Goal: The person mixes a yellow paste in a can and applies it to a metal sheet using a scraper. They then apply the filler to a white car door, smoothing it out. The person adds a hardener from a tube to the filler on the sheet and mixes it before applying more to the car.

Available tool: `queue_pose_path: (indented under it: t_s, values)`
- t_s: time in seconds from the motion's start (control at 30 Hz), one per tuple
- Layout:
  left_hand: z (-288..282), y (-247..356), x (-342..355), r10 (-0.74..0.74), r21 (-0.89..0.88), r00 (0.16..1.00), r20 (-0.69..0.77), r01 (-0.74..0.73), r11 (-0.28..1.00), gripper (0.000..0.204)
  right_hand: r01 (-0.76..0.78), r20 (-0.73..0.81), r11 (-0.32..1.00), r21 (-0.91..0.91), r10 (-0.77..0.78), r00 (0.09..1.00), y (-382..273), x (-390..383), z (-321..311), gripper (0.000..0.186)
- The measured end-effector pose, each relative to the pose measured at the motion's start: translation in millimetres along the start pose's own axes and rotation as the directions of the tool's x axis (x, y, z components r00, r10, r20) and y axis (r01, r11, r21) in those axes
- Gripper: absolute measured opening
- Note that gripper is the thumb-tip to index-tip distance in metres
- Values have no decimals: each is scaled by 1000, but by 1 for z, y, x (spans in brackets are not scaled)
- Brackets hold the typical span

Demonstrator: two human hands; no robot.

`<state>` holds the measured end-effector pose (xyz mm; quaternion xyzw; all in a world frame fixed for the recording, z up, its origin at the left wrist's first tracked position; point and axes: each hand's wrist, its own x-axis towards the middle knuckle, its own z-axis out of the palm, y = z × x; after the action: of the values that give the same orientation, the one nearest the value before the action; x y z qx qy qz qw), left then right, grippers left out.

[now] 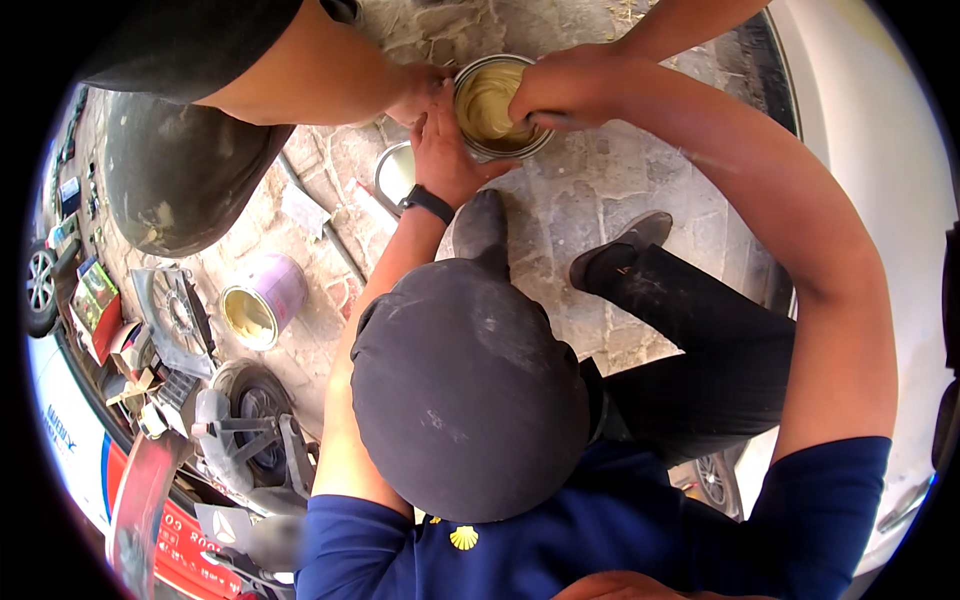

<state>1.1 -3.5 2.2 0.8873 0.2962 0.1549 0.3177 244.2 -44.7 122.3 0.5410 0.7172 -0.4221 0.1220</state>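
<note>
A round metal can (549, 143) of creamy yellow paste (490, 100) stands on the stone paving ahead of me. My left hand (447, 157), with a black band at the wrist, grips its left and near side, thumb along the near side. Over the right rim, my right hand (570, 88) is closed, its fingertips down at the paste. Whether it holds a tool is hidden. A co-worker's hand (412, 92) rests at the can's left, beside my fingers. Their other arm (690, 25) reaches in from upper right; its hand is hidden behind mine.
A white disc like a lid (396, 173) lies left of my wrist. Farther left are an open pinkish can (280, 285) with yellowish residue, a flat pale piece (305, 211), and loose car parts (255, 420). The co-worker's knee (185, 175) is upper left; a white car body (880, 230) stands right.
</note>
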Motion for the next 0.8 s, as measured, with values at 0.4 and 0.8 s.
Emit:
queue_pose_path:
  t_s: [0.4,0.8]
  values:
    - [4,2,-1,-1,-16,1000,-4,1,1000,144,-43,-683,712,701,688,247,-39,7,116,17]
    - [4,1,-1,-22,-29,999,25,23,999,145,197,-384,402,894,461,800,-53,-64,102,37]
